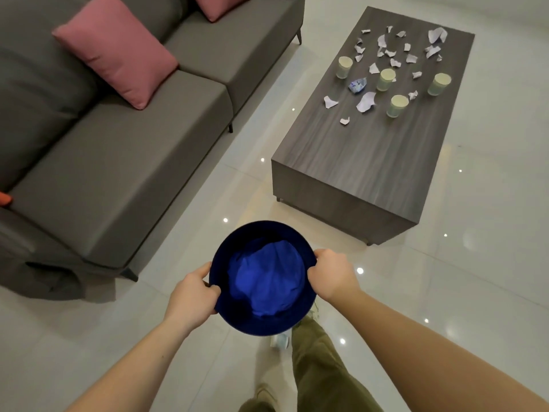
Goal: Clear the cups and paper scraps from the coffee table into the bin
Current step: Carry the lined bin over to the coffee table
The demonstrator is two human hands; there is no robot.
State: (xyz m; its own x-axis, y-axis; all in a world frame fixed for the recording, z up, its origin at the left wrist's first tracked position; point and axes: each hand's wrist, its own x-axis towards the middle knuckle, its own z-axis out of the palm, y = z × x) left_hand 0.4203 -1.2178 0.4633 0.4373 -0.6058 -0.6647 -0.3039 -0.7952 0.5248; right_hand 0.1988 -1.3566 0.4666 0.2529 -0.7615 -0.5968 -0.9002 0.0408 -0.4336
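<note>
The left hand point(193, 295) and right hand point(331, 276) each pinched the rim of the blue bin point(263, 278), light and stiff by its look, with feather-light paper scraps point(367, 102) and crushable cups point(398, 106) on the counter point(350, 156) well beyond them.

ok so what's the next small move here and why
Probably carry the bin forward to the coffee table: both hands, left and right, grip its rim, while the cups and paper scraps lie out of reach.
</note>
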